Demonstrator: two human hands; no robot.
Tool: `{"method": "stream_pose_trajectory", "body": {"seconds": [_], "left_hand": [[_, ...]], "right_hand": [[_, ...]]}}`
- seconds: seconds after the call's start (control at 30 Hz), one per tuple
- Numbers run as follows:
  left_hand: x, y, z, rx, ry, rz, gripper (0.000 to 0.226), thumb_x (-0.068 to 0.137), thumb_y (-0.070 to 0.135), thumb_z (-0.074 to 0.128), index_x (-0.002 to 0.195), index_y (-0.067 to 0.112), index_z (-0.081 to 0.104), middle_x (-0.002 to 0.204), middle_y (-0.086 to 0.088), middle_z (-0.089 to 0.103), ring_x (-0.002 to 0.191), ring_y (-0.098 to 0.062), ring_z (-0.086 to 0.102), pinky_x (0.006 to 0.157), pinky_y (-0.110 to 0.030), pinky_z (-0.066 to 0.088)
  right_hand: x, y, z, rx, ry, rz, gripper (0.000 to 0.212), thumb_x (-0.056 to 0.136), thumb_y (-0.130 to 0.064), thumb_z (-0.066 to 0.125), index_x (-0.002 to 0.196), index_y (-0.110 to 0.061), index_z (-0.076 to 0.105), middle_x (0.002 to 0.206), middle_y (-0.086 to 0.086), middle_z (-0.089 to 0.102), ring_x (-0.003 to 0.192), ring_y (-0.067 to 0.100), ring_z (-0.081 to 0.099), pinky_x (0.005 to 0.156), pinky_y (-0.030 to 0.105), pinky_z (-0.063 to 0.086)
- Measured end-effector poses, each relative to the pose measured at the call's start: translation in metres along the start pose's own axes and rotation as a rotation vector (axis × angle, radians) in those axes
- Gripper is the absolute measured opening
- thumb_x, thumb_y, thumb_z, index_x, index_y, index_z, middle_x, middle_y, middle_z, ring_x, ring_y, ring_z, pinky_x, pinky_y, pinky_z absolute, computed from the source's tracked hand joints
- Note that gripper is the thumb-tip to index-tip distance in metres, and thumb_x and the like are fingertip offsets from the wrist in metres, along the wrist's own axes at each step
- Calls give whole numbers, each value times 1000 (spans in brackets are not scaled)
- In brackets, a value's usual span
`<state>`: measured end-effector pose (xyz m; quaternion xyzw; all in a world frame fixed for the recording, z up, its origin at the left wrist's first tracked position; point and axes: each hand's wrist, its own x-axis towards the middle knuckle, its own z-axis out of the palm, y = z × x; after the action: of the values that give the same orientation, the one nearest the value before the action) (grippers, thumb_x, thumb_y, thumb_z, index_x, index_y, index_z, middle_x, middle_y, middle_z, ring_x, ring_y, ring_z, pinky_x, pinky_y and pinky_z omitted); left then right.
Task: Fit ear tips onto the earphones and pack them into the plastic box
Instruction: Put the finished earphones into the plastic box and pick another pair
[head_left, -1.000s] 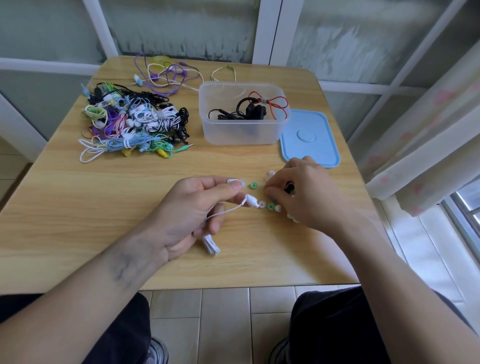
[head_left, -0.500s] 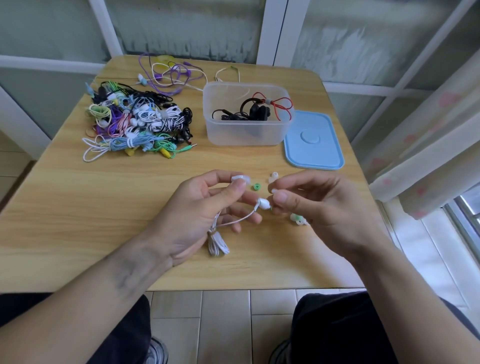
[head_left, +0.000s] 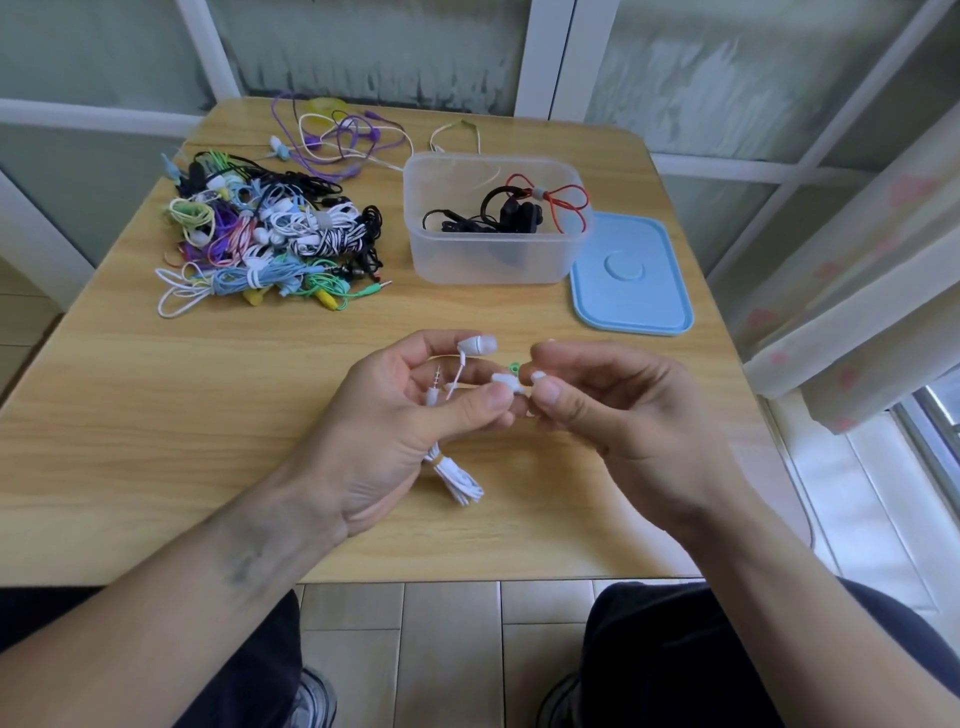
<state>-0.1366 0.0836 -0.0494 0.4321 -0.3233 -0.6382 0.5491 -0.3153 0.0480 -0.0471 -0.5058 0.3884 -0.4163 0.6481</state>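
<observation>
Both hands up over the near middle of the tabletop (head_left: 156, 441). Left hand (head_left: 395, 415) holds a white earphone set: thumb and fingers pinch the lower earbud (head_left: 505, 383), the upper earbud (head_left: 478, 345) sticks out past the fingertips, the jack plug (head_left: 435, 382) pokes up from the palm, and the banded white cable bundle (head_left: 457, 475) hangs out below the hand. Right hand (head_left: 618, 410) is just beside it, thumb and index finger pressed together on a small white ear tip (head_left: 537, 376) held right at the lower earbud's nozzle; can't tell if the tip is seated. Other right fingers are curled. A green ear tip (head_left: 514, 368) shows on the tabletop between the two hands, partly hidden. Clear plastic box (head_left: 493, 260) sits at the back of the tabletop, centre-right, open, with black earphones (head_left: 498, 215) and a red-cabled set (head_left: 563, 200) inside. Blue lid (head_left: 631, 275) lies flat on the tabletop, touching the box on its right side. Big tangled pile of coloured earphones (head_left: 270, 239) back left, well apart from the hands; loose purple and white cables (head_left: 337, 137) behind it near the far edge. Curtain (head_left: 857, 270) off to the right.
</observation>
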Motion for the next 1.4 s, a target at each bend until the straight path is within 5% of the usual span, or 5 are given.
{"method": "stream_pose_trajectory", "body": {"seconds": [0.17, 1.03, 1.2, 1.4], "left_hand": [[0, 0, 0, 26, 42, 90, 37, 64, 2, 72, 100, 6, 64, 80, -9, 69, 71, -24, 70, 66, -26, 56], [-4, -1, 0, 144, 44, 97, 36, 57, 12, 78, 91, 10, 66, 74, -2, 71, 62, -18, 66, 47, -22, 47], [-4, -2, -2, 183, 13, 111, 28, 54, 12, 85, 78, 20, 73, 71, 1, 67, 64, -29, 56, 45, -23, 44], [-4, -2, -2, 187, -3, 132, 28, 55, 9, 86, 77, 19, 73, 69, 4, 66, 59, -13, 58, 46, -21, 47]], "right_hand": [[2, -2, -6, 69, -69, 120, 30, 64, -16, 79, 91, -5, 78, 94, 21, 75, 87, 28, 74, 78, 25, 57], [3, 1, -2, 25, -147, 46, 16, 65, -15, 80, 80, -11, 77, 82, 18, 74, 77, 28, 72, 70, 29, 57], [1, 2, -3, -42, -141, 46, 16, 67, -15, 79, 82, -8, 77, 78, 21, 73, 68, 29, 72, 66, 30, 58], [0, 1, -2, -64, -184, 45, 13, 68, -14, 77, 79, -7, 77, 73, 19, 73, 62, 25, 71, 63, 28, 58]]}}
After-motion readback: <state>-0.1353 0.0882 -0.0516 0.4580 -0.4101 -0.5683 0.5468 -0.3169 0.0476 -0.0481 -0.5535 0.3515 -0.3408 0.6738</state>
